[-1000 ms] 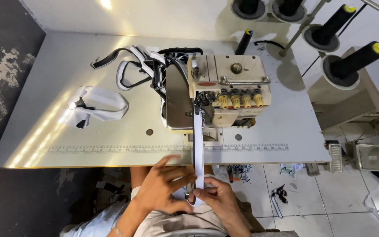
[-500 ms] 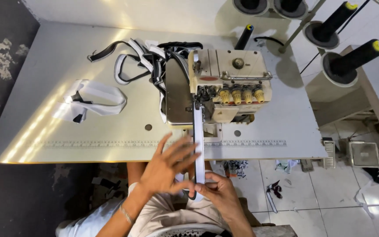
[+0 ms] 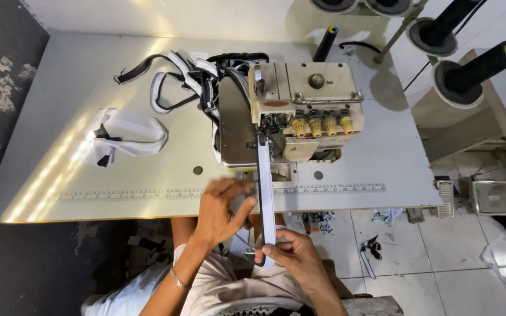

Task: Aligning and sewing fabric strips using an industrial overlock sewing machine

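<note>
Head view: left hand (image 3: 221, 212) rests half-open against the white strip (image 3: 266, 199); right hand (image 3: 291, 253) pinches its near end, at 6 o'clock from the sewing machine (image 3: 300, 111) on the counter (image 3: 77, 88).

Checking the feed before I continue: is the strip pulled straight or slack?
Straight: the strip runs taut from the sewing machine to the right hand.

sewing machine (image 3: 300, 114) on the pale table (image 3: 77, 82) | white strip (image 3: 265, 193) runs taut from its foot to the right hand (image 3: 291, 254), pinched there | left hand (image 3: 221, 208) touches strip's left edge | loose strips (image 3: 125, 134) lie well left
</note>
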